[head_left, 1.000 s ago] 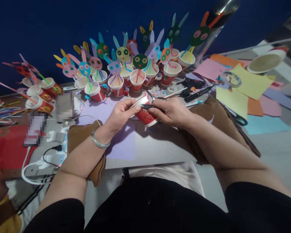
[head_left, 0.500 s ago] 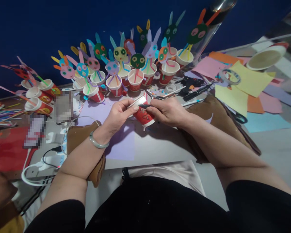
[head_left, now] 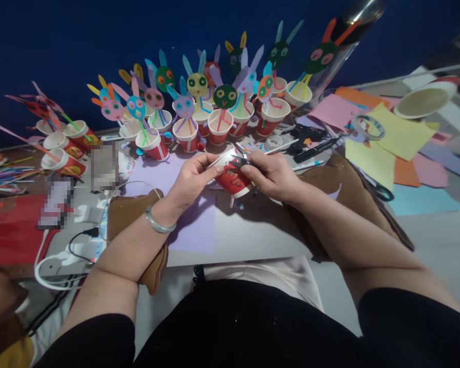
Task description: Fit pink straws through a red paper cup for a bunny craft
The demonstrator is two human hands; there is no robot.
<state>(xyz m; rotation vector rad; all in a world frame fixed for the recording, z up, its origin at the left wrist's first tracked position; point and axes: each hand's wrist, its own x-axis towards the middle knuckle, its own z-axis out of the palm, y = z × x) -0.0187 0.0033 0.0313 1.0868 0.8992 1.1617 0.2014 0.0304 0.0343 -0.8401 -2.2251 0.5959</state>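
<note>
My left hand (head_left: pixel 195 179) grips a red-and-white paper cup (head_left: pixel 232 183) by its rim, thumb on the outside. The cup is tipped, its mouth toward the upper left, and a short pale stick (head_left: pixel 232 202) shows below its base. In my right hand (head_left: pixel 274 174) is a pair of scissors (head_left: pixel 237 160), the dark blades apart at the cup's upper side. My fingers hide the handles. Whether a blade passes inside the cup I cannot tell. Behind stand several paper cups (head_left: pixel 219 134) with colourful paper rabbit heads on bent straws.
Coloured paper sheets (head_left: pixel 402 133) and a tape roll (head_left: pixel 368 128) lie at the right. Purple paper (head_left: pixel 199 225) is under my left forearm, near brown cloth (head_left: pixel 329 204). On the left are a phone (head_left: pixel 55 202), a power strip (head_left: pixel 88 250) with cables, and loose straws (head_left: pixel 11 175).
The scissor blades have spread apart at the cup, where a dark tip lay across its side before. The cup has turned slightly. The whole view has shifted a little.
</note>
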